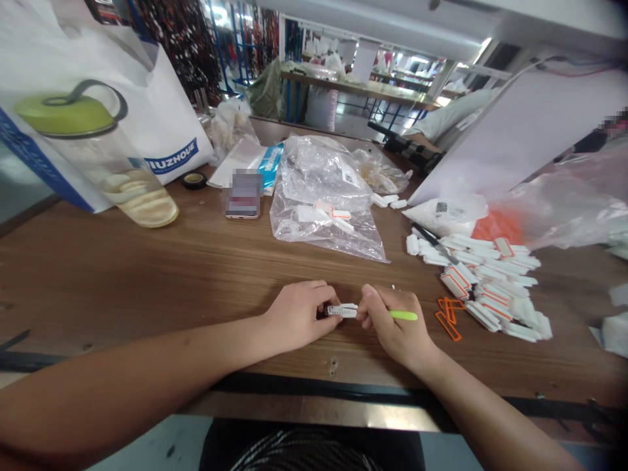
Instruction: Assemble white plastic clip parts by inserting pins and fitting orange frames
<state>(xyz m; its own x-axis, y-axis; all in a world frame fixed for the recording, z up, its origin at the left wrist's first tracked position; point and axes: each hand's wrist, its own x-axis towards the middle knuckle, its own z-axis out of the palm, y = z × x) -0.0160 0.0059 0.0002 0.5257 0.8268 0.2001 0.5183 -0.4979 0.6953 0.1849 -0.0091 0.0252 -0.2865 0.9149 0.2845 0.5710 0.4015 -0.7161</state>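
My left hand (297, 317) is closed on a small white plastic piece (343, 312) with a row of dark marks or slots, close above the wooden table. My right hand (400, 327) grips a slim tool with a yellow-green handle (404, 315). Its working end is hidden behind the fingers, near the white piece's right end; I cannot tell if they touch. To the right of that hand lie several thin orange frames (447, 320). Beyond them is a pile of white plastic pieces (510, 271), some edged in orange, with dark tweezers (434, 243) resting on it.
A clear plastic bag (324, 190) with a few white pieces lies ahead of my hands. Left of it are a phone (242, 196), black tape (193, 180) and a green-lidded bottle (140, 196). A white panel (500, 137) rises at the right. Dark edging (318, 386) borders the table's front.
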